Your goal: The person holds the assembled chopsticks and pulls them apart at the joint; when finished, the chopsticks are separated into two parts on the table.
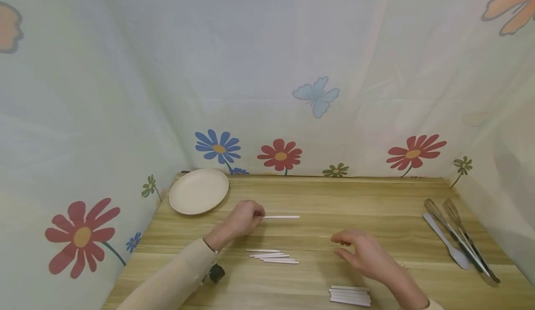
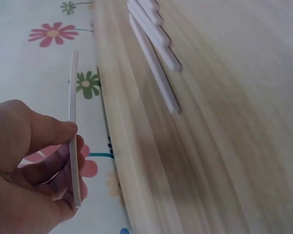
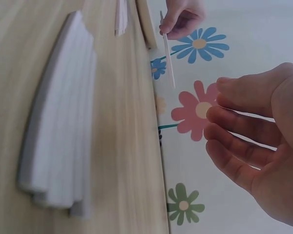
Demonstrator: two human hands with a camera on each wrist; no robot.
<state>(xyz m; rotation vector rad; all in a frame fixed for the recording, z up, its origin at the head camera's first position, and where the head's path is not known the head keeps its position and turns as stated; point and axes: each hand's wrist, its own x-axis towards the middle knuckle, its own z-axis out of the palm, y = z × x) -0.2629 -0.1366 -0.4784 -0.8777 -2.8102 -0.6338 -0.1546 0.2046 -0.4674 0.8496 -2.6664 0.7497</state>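
My left hand [image 1: 244,218] pinches one thin white stick [image 1: 282,216] between thumb and fingers, above the table. In the left wrist view the stick [image 2: 73,97] stands out past the thumb at one end and reaches the lower fingers at the other. On the table below lies a loose, fanned group of white sticks [image 1: 273,256]. My right hand [image 1: 363,254] hovers to the right with fingers relaxed and bent, thumb apart, nothing between them. Nearer to me, under that hand, lies a second group of white sticks [image 1: 349,296], side by side; the right wrist view shows these sticks [image 3: 63,112] close up.
A round cream plate [image 1: 198,191] sits at the table's back left corner. Toward the right edge lie two slotted utensils [image 1: 459,235] with dark handles and a grey spoon [image 1: 447,242]. Flower-patterned cloth [image 1: 267,68] hangs around the wooden table [image 1: 355,198].
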